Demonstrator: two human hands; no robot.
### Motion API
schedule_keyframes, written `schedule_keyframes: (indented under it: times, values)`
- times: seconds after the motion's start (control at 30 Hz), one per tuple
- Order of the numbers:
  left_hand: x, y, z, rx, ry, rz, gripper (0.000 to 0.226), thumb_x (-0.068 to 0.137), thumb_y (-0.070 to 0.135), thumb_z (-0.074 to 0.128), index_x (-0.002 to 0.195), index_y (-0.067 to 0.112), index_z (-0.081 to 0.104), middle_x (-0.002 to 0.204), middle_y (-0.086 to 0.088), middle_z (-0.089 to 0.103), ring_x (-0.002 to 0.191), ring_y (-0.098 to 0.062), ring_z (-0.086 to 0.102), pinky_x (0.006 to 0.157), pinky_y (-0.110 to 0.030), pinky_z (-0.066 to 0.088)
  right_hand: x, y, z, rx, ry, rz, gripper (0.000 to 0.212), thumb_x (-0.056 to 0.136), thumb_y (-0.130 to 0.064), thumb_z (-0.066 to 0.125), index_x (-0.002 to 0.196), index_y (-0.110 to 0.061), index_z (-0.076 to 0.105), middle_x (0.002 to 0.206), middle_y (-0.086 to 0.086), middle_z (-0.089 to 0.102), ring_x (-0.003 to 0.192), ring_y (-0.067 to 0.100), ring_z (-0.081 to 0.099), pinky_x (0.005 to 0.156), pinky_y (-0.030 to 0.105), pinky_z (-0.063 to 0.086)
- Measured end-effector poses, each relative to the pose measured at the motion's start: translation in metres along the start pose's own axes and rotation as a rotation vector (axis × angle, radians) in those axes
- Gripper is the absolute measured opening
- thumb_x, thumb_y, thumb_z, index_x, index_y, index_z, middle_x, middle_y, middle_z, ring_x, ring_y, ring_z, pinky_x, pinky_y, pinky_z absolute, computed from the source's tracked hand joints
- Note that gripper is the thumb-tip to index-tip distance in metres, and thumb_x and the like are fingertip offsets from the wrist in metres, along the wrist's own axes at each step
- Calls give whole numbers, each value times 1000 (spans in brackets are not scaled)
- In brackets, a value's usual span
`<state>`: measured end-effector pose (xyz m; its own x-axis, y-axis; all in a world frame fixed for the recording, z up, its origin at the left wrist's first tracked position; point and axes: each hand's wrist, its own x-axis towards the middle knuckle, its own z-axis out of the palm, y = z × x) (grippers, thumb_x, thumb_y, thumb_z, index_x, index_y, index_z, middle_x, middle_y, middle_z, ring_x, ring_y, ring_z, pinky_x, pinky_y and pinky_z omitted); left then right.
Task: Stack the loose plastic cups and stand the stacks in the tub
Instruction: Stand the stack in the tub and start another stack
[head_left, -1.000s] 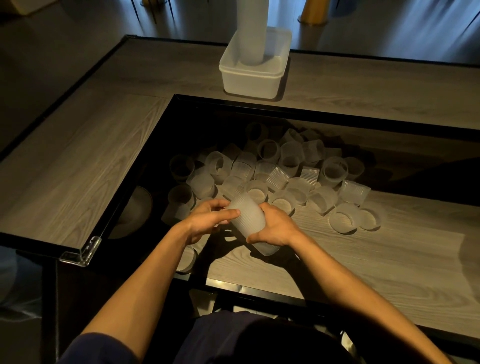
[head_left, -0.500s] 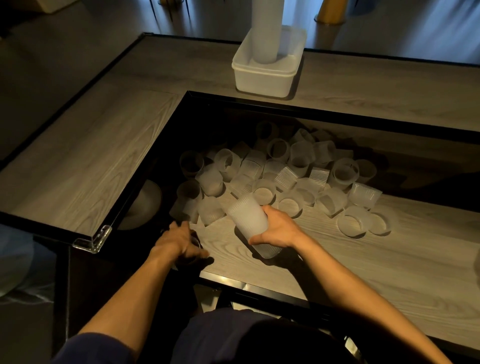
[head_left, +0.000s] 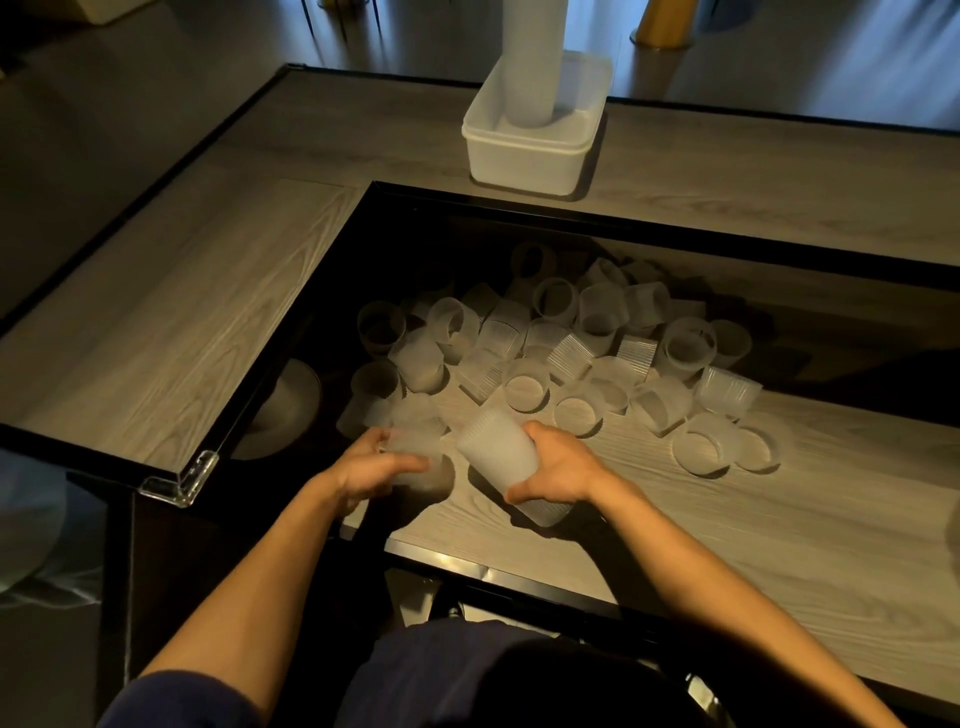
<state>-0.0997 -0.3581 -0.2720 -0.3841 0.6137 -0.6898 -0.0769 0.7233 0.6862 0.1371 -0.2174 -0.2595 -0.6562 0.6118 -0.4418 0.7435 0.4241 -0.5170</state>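
Fingers (head_left: 543, 434) of the right hand (head_left: 558, 467) are gripping a tilted stack of frosted plastic cups (head_left: 496, 452) over the grey wood-grain tabletop (head_left: 727, 545), while the left hand (head_left: 366, 470) is clasping one loose frosted cup (head_left: 415, 453) beside it, well apart from the white plastic tub (head_left: 519, 156).

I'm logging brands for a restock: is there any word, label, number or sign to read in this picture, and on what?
None can be read. The loose cups, the short stack in the right hand, the cup in the left hand, the tub and the tall stack standing in it are plain frosted plastic, with no print, label or number showing.
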Motion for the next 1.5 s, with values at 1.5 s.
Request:
schedule_keyframes:
  times: [1.5]
  values:
    - [45, 12, 20, 698, 352, 242, 84, 81, 41, 77, 151, 29, 31, 151, -6, 41, 134, -35, 47, 105, -51, 45, 18, 10, -5, 60, -1, 47, 86, 63, -48, 89, 135, -23, 49, 125, -3, 56, 111, 17, 54, 94, 36, 50]
